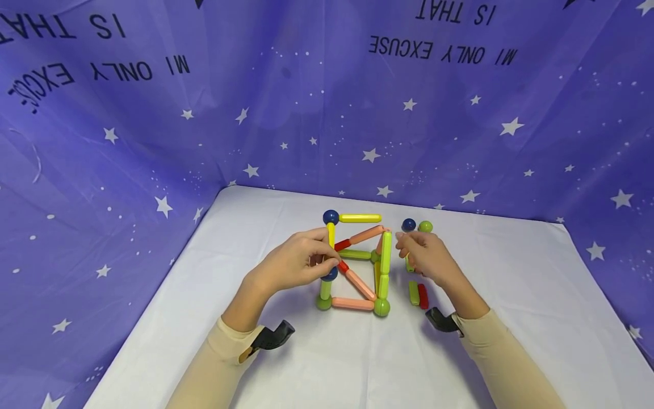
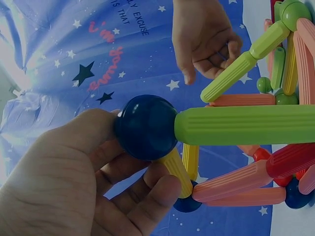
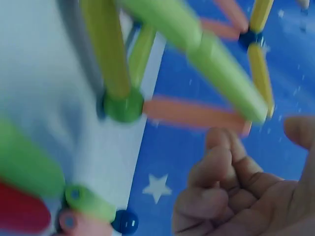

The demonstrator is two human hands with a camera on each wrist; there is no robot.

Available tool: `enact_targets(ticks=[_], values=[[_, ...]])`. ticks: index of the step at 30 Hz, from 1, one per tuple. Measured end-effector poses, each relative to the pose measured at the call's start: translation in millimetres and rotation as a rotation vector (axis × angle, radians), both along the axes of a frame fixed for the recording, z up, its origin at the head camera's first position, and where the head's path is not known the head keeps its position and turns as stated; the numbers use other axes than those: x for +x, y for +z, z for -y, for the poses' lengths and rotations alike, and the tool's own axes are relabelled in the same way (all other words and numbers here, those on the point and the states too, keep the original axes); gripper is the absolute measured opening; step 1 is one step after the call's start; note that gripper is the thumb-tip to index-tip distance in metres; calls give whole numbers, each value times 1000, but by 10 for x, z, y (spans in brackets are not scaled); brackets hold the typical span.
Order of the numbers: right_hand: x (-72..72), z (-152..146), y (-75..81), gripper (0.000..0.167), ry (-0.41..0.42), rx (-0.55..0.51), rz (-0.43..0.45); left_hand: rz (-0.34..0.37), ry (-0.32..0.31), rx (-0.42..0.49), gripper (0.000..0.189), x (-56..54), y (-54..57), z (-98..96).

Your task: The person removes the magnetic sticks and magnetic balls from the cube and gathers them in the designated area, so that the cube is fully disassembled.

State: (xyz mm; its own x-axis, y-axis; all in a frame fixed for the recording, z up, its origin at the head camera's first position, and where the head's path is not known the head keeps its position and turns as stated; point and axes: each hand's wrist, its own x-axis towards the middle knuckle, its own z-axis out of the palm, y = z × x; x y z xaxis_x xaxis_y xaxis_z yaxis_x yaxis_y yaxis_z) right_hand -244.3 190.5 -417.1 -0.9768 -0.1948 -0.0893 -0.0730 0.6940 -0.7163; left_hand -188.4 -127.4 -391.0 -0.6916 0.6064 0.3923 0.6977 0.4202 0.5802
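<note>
A frame of coloured magnetic rods and balls stands mid-table in the head view. My left hand (image 1: pixel 293 261) is at its left side. In the left wrist view, the thumb and fingers of that hand hold a dark blue ball (image 2: pixel 146 127), which joins a light green rod (image 2: pixel 246 125) and a yellow rod (image 2: pixel 178 174). My right hand (image 1: pixel 429 258), fingers loosely bent and holding nothing, hovers right of the frame. Nearby is the top end of a light green post (image 1: pixel 386 253), with no ball on it. A pink rod (image 3: pixel 197 115) ends close to my right fingertips.
Right of the frame lie a loose blue ball (image 1: pixel 409 225), a green ball (image 1: pixel 425 226), a short green rod (image 1: pixel 414 293) and a red rod (image 1: pixel 423 296). A yellow rod (image 1: pixel 360 218) juts from the frame's rear blue ball (image 1: pixel 331 217). Purple star-printed cloth (image 1: pixel 327 142) surrounds the white table (image 1: pixel 332 363).
</note>
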Motion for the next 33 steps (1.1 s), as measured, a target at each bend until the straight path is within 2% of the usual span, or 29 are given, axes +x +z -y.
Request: enact_targets(ticks=[2,4,7,11,17,21,27,33], values=[[82,84,-15,55,25,24,6,-5,1,4,9,-4,-3,5],[134,142,-41,49,49,68,-25,-5,-2,10,9,-7,-8,10],[173,187,-88,38,60,67,-42,-1,-9,13,9,-5,-14,13],[194,214,-103,30,59,-29,21,5,-9,9,9,2,-18,12],[202,201,-110,34,74,-241,161,3,3,-9,9,-5,-10,9],[204,185,-97,32,83,-358,201,2,3,-13,9,-9,-10,9],[184,80,-4,29,30,-353,157,-3,3,-11,8,-14,-14,12],[120,-169,31,34,-72,-329,131,-7,4,-15,7,-7,-7,5]])
